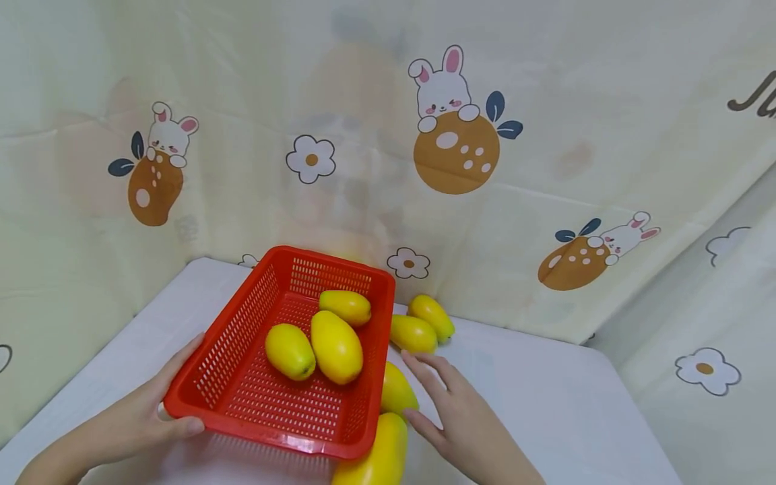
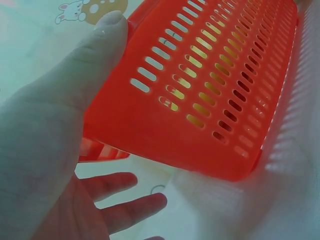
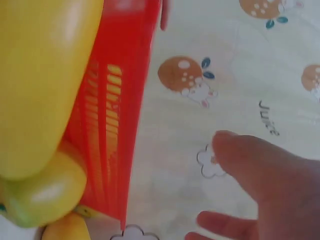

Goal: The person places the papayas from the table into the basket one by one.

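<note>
My left hand (image 1: 130,414) grips the near left corner of a red plastic basket (image 1: 242,426), its thumb over the rim. In the left wrist view the basket's slotted wall (image 2: 175,135) lies beside that thumb. Inside the basket lie three yellow mangoes, among them a large one (image 1: 337,347) and one nearer the left (image 1: 289,351). On the right, my right hand (image 1: 463,417) holds nothing, its fingers spread beside the basket. Nearest to it is a mango (image 1: 398,391) partly hidden by the basket's wall; whether fingertips touch it I cannot tell.
Another mango (image 1: 388,455) lies at the basket's near right corner, partly under its rim. Two more mangoes (image 1: 432,316) rest together beyond the far right side. The white tabletop (image 1: 533,391) runs back to a curtain (image 1: 364,188) printed with rabbits and fruit.
</note>
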A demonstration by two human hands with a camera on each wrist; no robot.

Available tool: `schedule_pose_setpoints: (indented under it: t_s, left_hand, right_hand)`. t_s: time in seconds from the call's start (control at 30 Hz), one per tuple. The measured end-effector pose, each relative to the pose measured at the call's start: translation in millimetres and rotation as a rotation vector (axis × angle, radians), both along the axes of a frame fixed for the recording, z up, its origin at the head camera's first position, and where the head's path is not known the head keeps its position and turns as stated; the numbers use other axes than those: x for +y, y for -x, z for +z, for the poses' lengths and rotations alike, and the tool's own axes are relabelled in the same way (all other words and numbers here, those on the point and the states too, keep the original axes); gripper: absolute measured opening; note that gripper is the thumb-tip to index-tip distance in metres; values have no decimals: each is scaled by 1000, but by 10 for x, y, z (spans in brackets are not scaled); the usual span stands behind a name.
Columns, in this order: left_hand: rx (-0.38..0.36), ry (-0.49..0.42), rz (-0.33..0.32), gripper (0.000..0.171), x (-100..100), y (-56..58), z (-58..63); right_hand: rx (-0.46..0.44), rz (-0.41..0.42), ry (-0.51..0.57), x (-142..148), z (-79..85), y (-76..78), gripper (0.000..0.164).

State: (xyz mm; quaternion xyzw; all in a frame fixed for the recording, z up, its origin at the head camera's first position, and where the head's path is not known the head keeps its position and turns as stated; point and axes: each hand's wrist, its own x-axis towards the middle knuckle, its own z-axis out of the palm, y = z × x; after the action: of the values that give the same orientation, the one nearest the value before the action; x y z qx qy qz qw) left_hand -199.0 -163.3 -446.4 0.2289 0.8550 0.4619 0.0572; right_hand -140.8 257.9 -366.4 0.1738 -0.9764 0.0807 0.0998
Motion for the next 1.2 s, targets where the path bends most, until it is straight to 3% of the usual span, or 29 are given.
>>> schedule_pose_setpoints:
  t_s: [0.13, 0.3, 0.4, 0.53, 0.63, 0.77, 0.93, 1.2]
  left_hand:
    - [21, -15, -12, 100, -6, -6, -5]
    - [-5, -19, -4, 96, 5, -13, -2]
    - [14, 36, 16, 90, 4, -22, 10]
    - [90, 136, 36, 81, 6, -34, 31]
    - [136, 168, 47, 80, 6, -35, 34]
    - [166, 196, 67, 81, 4, -36, 40]
    - [167, 206, 79, 78, 10, -39, 65]
    - [185, 253, 108, 75, 1, -27, 66]
  right_hand:
    - [-82, -109, 19, 84, 22, 39, 80]
    - [-186, -197, 60, 168, 30, 104, 69]
    - [-276, -210, 73, 220, -17, 158, 69]
    - [-464, -201, 90, 292, -155, 237, 79]
    - [-594, -183, 101, 318, -272, 290, 86]
    - [-693, -175, 102, 283, -385, 323, 89]
    - [-730, -178, 77, 209, -443, 314, 94]
    - [-686, -129, 75, 194, -488, 331, 92]
